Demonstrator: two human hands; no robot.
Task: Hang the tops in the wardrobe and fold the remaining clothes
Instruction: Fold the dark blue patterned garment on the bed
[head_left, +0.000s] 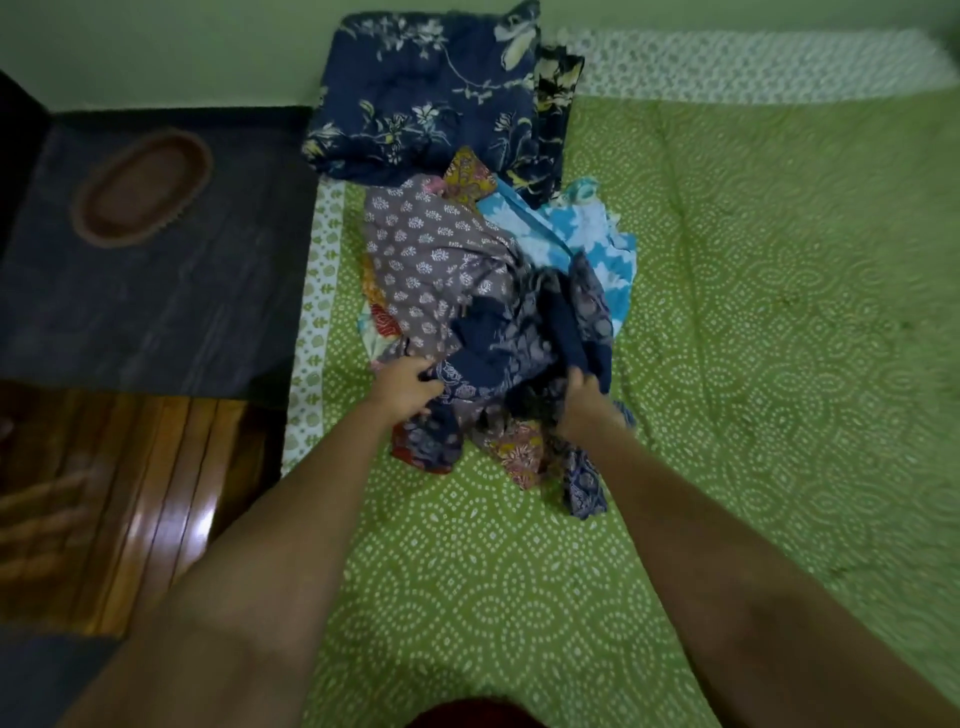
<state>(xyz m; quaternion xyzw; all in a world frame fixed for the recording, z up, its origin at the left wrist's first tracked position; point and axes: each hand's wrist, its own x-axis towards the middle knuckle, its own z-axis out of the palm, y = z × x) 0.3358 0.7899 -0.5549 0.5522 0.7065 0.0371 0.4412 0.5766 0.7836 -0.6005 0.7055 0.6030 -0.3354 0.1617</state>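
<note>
A loose heap of clothes (483, 322) lies on the green bed. A grey top with white sprigs (431, 260) sits at 10 o'clock in the heap and a light blue piece (582, 234) at 1 o'clock. A crumpled navy printed garment (519, 343) lies at 6 o'clock.

Home bedroom: patterned bedsheet (727, 312), folded quilt (415, 93).

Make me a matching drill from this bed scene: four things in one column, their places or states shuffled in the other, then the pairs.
Things:
1. navy floral quilt
2. oval tray
3. navy printed garment
4. light blue cloth

Places or states:
A. gripped by the left hand and right hand
B. folded at the head of the bed
C. on the dark table beside the bed
D. in the pile's far right part

Pairs: 1-B, 2-C, 3-A, 4-D
</note>
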